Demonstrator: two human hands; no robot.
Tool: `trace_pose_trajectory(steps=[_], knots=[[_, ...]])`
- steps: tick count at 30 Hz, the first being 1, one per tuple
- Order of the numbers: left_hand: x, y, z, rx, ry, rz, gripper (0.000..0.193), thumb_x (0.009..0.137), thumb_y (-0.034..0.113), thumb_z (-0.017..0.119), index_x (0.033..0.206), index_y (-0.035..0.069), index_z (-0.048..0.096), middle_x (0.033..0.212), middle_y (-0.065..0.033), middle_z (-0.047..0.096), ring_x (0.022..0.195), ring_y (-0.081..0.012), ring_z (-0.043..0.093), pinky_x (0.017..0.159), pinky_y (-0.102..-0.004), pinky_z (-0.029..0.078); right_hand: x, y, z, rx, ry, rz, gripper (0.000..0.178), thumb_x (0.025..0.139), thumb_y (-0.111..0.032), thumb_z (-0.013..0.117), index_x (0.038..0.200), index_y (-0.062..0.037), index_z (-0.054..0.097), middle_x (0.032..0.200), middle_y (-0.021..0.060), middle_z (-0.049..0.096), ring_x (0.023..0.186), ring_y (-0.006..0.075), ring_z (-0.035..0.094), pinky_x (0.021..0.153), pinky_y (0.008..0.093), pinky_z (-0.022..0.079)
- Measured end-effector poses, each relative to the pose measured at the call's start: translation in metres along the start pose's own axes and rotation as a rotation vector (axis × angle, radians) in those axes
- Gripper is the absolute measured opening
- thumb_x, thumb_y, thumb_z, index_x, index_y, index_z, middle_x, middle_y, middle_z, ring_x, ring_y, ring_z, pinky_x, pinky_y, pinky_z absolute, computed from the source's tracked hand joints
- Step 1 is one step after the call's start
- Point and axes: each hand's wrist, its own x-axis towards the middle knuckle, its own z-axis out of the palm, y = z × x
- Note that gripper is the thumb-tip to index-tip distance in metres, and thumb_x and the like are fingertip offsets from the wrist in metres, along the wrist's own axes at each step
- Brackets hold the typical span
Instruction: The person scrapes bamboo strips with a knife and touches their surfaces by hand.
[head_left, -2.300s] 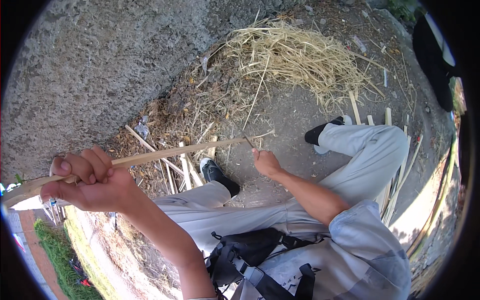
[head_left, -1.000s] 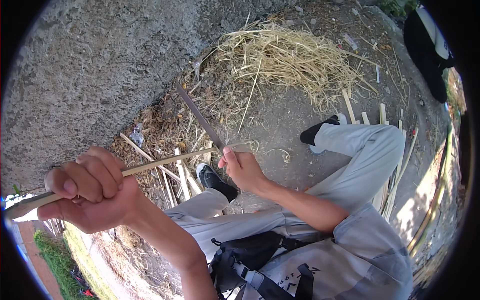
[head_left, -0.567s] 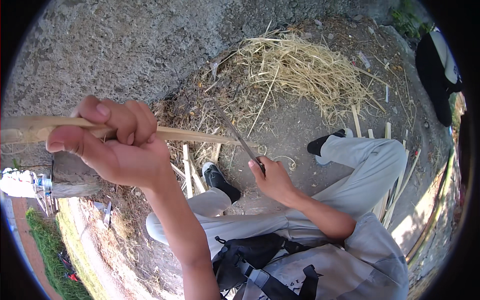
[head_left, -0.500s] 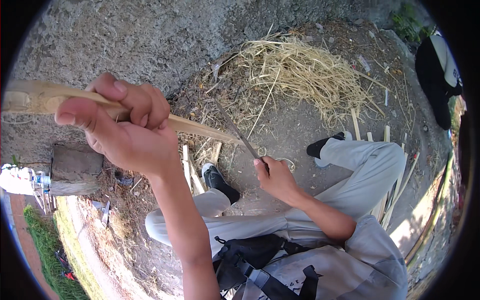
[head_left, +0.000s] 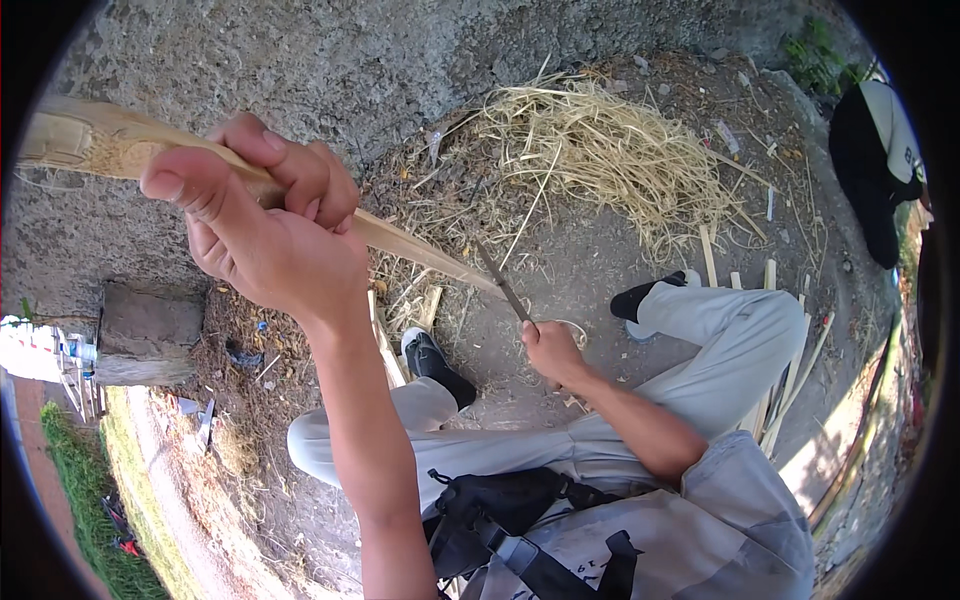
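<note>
My left hand (head_left: 275,225), raised at the left, is closed around a long pale strip of split bamboo (head_left: 430,252). The strip's thick end, with a joint in the wood, sticks out past my thumb to the left. Its thin end slants down to the right, toward the ground between my feet. My right hand (head_left: 555,354) grips the handle of a narrow knife (head_left: 507,288), the blade pointing up and to the left. The blade lies at the strip's thin end; whether its edge touches cannot be made out.
A heap of thin bamboo shavings (head_left: 620,160) lies ahead beside a rough wall (head_left: 270,70). More split strips (head_left: 795,375) rest by my right leg, and others near my left shoe (head_left: 428,355). A square block (head_left: 150,330) stands at the left. Another person (head_left: 875,160) is at the far right.
My left hand has shifted a little to the right, and the bamboo's thick end has risen. The knife's tip has moved right and down, while my right hand has moved only slightly.
</note>
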Motion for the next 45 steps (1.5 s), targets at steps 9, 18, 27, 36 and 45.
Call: trace_pose_trajectory(steps=[9,18,27,36,45], knots=[[0.003,-0.009,-0.011,-0.005,-0.002,0.006,0.063,0.087,0.069,0.039,0.076,0.008,0.050,0.046,0.0040,0.023,0.036,-0.0056,0.016,0.035,-0.0233,0.011,0.017,-0.039,-0.019,0.279,-0.134,0.240,0.048,0.099,-0.030,0.037,0.079,0.0052,0.063,0.065,0.0234,0.060,0.062,0.0407,0.060,0.062,0.0485,0.047],[0.002,-0.004,0.004,-0.006,0.033,0.017,0.063,0.086,0.069,0.038,0.075,0.008,0.050,0.046,0.0035,0.024,0.036,-0.0060,0.014,0.035,-0.0236,0.011,0.007,-0.042,0.001,0.564,0.103,0.057,0.047,0.100,-0.032,0.035,0.091,0.0031,0.065,0.052,0.0118,0.052,0.047,0.0231,0.055,0.051,0.0358,0.044],[-0.002,-0.003,0.000,-0.045,-0.051,-0.016,0.062,0.087,0.068,0.038,0.076,0.008,0.052,0.045,0.0041,0.022,0.036,-0.0058,0.013,0.035,-0.0249,0.009,0.016,-0.066,-0.031,0.615,0.069,0.080,0.053,0.101,-0.036,0.033,0.083,0.0009,0.066,0.050,0.0057,0.050,0.046,0.0160,0.051,0.049,0.0345,0.041],[-0.013,0.009,0.001,-0.090,-0.116,0.042,0.058,0.090,0.064,0.040,0.076,0.010,0.054,0.046,0.0053,0.020,0.037,-0.0062,0.013,0.038,-0.0245,0.010,0.022,-0.058,-0.021,0.571,-0.031,0.276,0.054,0.100,-0.033,0.034,0.071,0.0028,0.063,0.061,0.0200,0.060,0.061,0.0387,0.061,0.063,0.0438,0.048],[-0.014,0.002,-0.017,-0.178,-0.149,0.043,0.064,0.092,0.065,0.025,0.084,0.009,0.054,0.044,0.0046,0.023,0.034,-0.0060,0.012,0.032,-0.0238,0.010,0.025,-0.055,-0.008,0.602,0.051,0.248,0.051,0.099,-0.032,0.037,0.072,0.0039,0.061,0.057,0.0210,0.058,0.055,0.0372,0.060,0.058,0.0457,0.046]])
